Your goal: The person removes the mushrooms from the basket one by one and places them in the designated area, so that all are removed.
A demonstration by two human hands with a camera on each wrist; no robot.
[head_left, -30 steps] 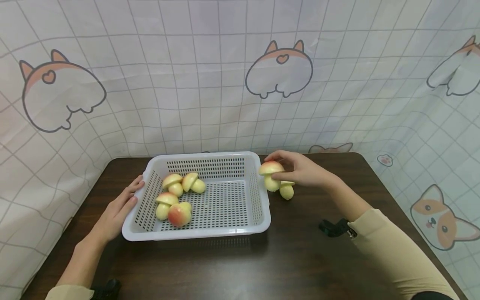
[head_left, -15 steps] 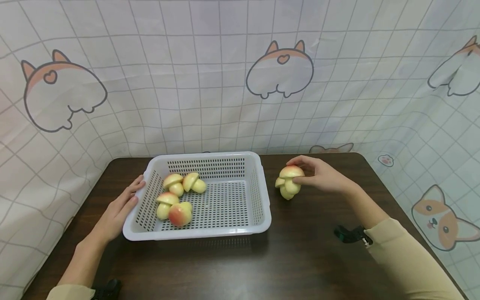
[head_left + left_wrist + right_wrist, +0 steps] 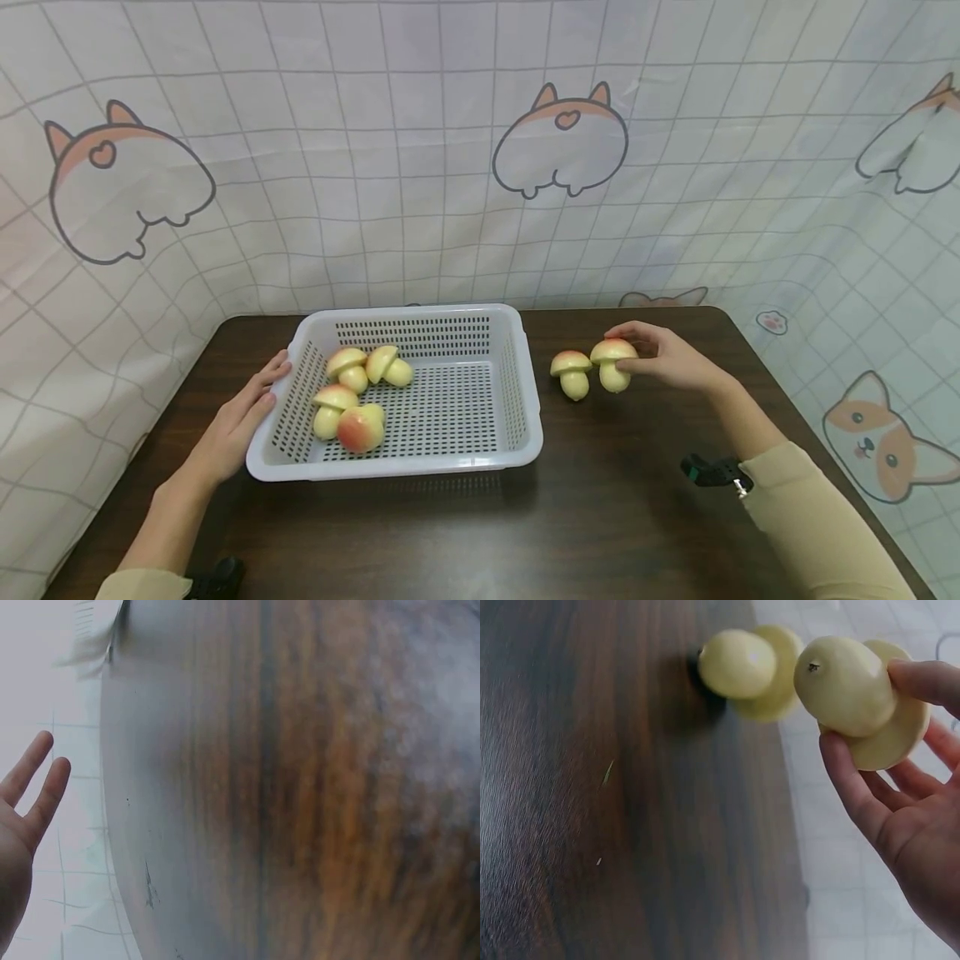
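My right hand point(image 3: 660, 357) grips a toy mushroom point(image 3: 613, 367) by its cap, the fingers behind and the thumb in front. A second mushroom point(image 3: 573, 375) with a red-and-yellow cap stands on the table just left of it. In the right wrist view the gripped mushroom point(image 3: 847, 690) shows the underside of its pale stem, with the other mushroom point(image 3: 739, 664) beyond. The fingers of my left hand point(image 3: 228, 429) lie straight along the left side of a white perforated basket point(image 3: 401, 465). Two of that hand's fingers point(image 3: 49, 795) show extended in the left wrist view.
Several more toy mushrooms point(image 3: 333, 408) lie in the left half of the basket. Beneath everything is a dark brown wooden table point(image 3: 420, 542). A white gridded curtain point(image 3: 420, 208) with cartoon corgis hangs behind its back edge and along the sides.
My right hand has carried the mushroom from the basket's right rim further right, past the standing mushroom, which now shows fully. The left hand and basket have stayed in place.
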